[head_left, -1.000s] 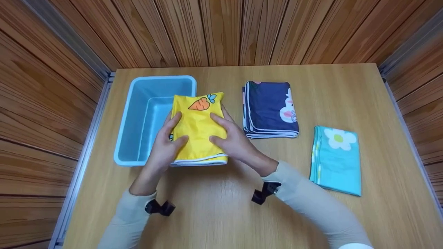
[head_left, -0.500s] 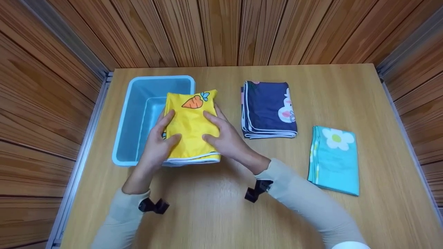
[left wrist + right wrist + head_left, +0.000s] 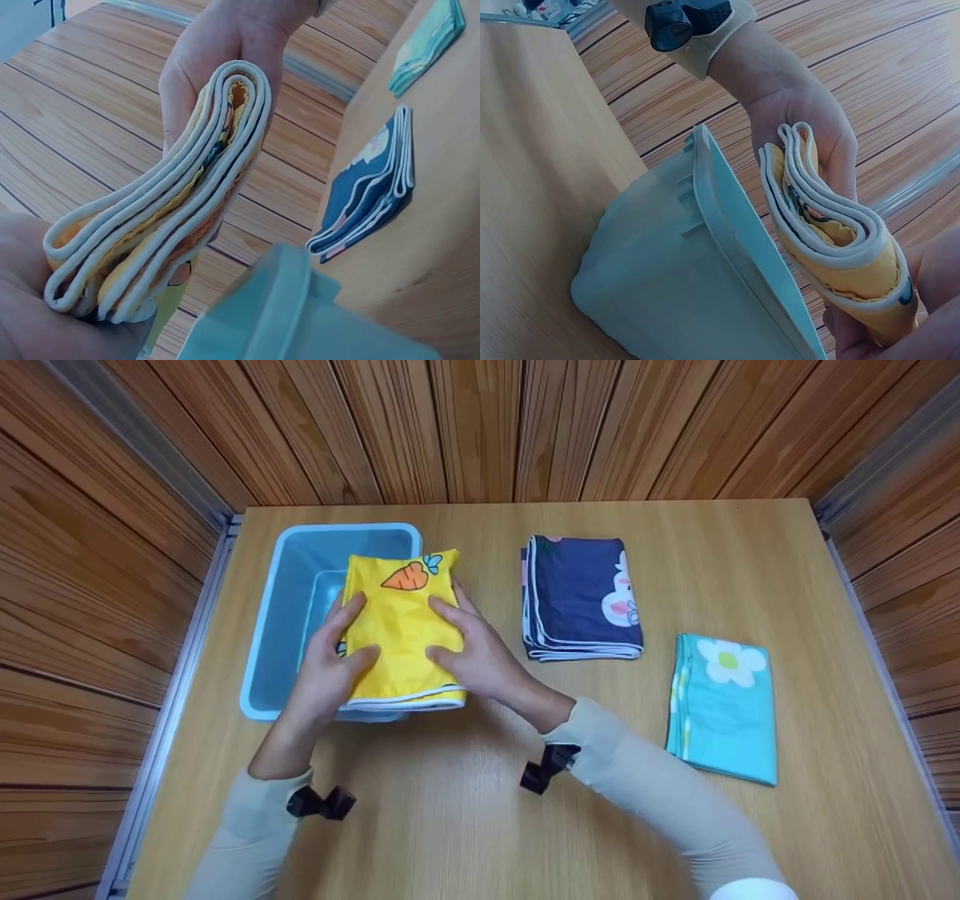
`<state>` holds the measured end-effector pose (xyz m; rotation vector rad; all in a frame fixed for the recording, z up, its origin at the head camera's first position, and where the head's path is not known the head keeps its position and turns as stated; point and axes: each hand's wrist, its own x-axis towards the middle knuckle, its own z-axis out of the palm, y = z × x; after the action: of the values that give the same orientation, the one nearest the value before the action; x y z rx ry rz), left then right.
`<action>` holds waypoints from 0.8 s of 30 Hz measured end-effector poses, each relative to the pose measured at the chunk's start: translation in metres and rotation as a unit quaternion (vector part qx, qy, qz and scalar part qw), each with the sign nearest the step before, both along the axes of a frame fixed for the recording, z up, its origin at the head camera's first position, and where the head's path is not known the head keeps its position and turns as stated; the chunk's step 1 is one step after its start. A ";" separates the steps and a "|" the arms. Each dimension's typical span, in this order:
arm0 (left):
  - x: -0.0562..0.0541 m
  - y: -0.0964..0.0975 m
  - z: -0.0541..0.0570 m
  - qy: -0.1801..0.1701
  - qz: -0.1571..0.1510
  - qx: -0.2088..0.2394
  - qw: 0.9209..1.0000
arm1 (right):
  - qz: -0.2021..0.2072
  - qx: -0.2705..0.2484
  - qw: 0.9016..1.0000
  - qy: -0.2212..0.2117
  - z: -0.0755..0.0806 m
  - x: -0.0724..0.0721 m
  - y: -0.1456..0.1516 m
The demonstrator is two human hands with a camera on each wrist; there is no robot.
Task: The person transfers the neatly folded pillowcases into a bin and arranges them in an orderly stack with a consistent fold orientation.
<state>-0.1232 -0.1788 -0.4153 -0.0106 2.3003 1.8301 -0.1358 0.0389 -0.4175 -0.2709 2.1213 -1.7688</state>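
A folded yellow cloth (image 3: 401, 637) with a carrot print and white edging is held up over the right side of a blue plastic bin (image 3: 259, 622). My left hand (image 3: 328, 660) grips its left edge, thumb on top and the other fingers mostly hidden beneath. On the opposite edge, my right hand (image 3: 480, 649) grips it the same way. In the left wrist view, the stacked layers of the cloth (image 3: 172, 202) bend between both hands. The right wrist view has the cloth (image 3: 840, 240) just above and beside the rim of the bin (image 3: 667, 255).
A folded navy cloth (image 3: 574, 592) with a white rabbit print lies on the wooden table (image 3: 465, 810), right of the bin. Farther right and nearer lies a folded turquoise cloth (image 3: 727, 720) with a white flower. Wood-panelled walls (image 3: 480, 427) enclose the back and sides.
Both hands have moved left and slightly away from me with the yellow cloth, so it covers more of the bin. The navy and turquoise cloths lie as before.
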 end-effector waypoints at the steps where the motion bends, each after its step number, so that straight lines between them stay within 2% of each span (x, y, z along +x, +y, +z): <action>1: 0.000 -0.001 0.001 0.002 0.000 -0.001 1.000 | 0.000 -0.002 1.000 0.001 0.001 -0.001 -0.001; 13: -0.003 -0.017 0.010 -0.015 0.005 0.002 1.000 | 0.010 -0.012 1.000 0.001 0.008 -0.005 -0.012; 20: -0.006 -0.029 0.007 -0.007 0.006 -0.002 1.000 | 0.010 0.006 1.000 -0.018 0.009 -0.009 -0.022; 24: -0.010 -0.035 0.006 -0.017 0.000 -0.002 1.000 | 0.010 0.008 1.000 -0.026 0.008 -0.012 -0.025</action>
<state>-0.1334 -0.2141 -0.4096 -0.0439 2.2813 1.8105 -0.1474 0.0135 -0.4092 -0.2394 2.0894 -1.7271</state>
